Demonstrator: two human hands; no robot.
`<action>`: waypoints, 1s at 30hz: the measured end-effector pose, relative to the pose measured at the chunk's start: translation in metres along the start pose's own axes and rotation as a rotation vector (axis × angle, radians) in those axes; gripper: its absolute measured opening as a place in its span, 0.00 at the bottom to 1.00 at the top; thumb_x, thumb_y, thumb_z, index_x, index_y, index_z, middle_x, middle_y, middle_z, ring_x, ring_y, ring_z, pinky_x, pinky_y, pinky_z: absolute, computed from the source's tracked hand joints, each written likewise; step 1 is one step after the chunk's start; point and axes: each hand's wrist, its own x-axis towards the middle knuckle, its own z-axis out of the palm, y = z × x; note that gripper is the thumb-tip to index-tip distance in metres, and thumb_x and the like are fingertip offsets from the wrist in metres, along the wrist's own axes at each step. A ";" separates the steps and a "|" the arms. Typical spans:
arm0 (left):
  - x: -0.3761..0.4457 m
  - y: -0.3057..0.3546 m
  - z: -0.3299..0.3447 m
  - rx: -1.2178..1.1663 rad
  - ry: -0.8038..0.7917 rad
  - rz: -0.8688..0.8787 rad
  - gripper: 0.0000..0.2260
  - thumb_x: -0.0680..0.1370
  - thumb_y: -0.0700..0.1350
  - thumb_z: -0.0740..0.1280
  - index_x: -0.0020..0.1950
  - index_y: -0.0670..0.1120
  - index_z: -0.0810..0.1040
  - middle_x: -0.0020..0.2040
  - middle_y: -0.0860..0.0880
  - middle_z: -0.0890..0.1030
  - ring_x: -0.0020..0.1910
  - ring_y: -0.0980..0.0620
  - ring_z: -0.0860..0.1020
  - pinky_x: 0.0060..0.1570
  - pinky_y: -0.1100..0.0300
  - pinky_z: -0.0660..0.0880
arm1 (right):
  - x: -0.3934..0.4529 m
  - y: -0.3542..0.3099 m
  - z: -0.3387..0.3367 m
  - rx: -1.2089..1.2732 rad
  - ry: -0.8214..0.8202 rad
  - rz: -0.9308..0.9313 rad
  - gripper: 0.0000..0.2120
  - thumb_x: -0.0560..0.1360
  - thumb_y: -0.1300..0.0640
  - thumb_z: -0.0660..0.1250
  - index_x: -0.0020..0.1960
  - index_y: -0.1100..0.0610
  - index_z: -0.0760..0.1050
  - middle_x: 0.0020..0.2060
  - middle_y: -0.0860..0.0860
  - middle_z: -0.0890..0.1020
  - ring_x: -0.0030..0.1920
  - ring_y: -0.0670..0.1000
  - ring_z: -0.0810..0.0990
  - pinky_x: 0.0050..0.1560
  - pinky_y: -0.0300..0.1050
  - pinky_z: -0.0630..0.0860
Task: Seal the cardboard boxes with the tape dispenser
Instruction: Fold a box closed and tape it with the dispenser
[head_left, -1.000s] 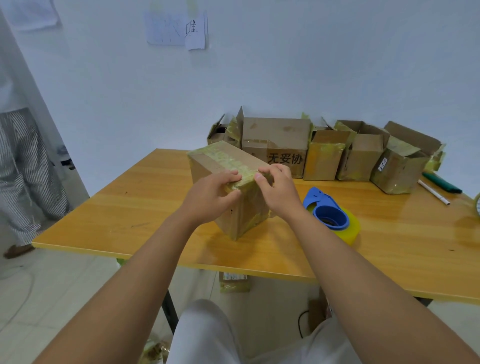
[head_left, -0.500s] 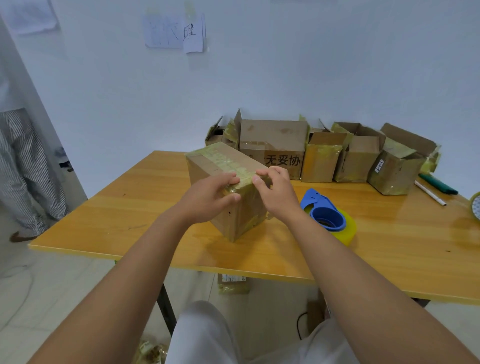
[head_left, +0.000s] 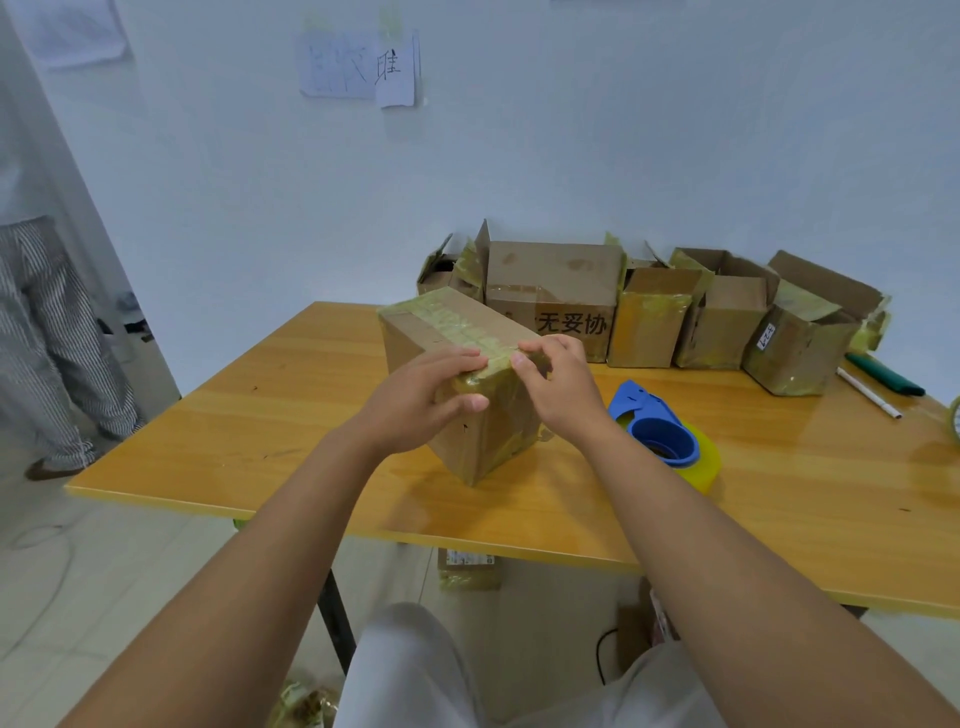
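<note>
— What did the hands have hold of?
— Both were on the near top edge of the taped box (head_left: 467, 374). The left hand (head_left: 415, 400) gripped its corner, fingers on top and thumb on the front face. The right hand (head_left: 558, 387) pinched the tape end at that edge with curled fingers.
— And the dispenser?
— The blue tape dispenser (head_left: 660, 439) lay on the wooden table (head_left: 260, 436), just right of the box, untouched. A row of open boxes (head_left: 649, 312) stood along the wall.
</note>
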 end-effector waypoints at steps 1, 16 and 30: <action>0.000 0.001 0.002 -0.010 0.042 0.000 0.23 0.77 0.59 0.67 0.69 0.52 0.76 0.70 0.56 0.74 0.70 0.58 0.68 0.68 0.55 0.69 | 0.000 0.000 0.001 0.000 0.000 0.001 0.16 0.82 0.45 0.62 0.66 0.52 0.74 0.67 0.49 0.66 0.63 0.47 0.70 0.63 0.45 0.71; -0.015 0.009 -0.016 0.083 0.182 0.043 0.07 0.80 0.41 0.68 0.57 0.46 0.82 0.54 0.54 0.79 0.51 0.52 0.79 0.47 0.51 0.77 | -0.044 -0.008 0.000 -0.260 0.000 -0.268 0.18 0.80 0.43 0.64 0.69 0.43 0.72 0.55 0.40 0.57 0.44 0.44 0.71 0.37 0.35 0.69; -0.028 0.004 -0.026 0.098 0.132 0.026 0.09 0.78 0.40 0.70 0.57 0.48 0.81 0.57 0.56 0.80 0.56 0.52 0.78 0.52 0.50 0.77 | -0.046 -0.052 0.020 -0.245 0.047 -0.389 0.19 0.81 0.48 0.60 0.67 0.55 0.77 0.47 0.46 0.67 0.42 0.47 0.71 0.36 0.42 0.67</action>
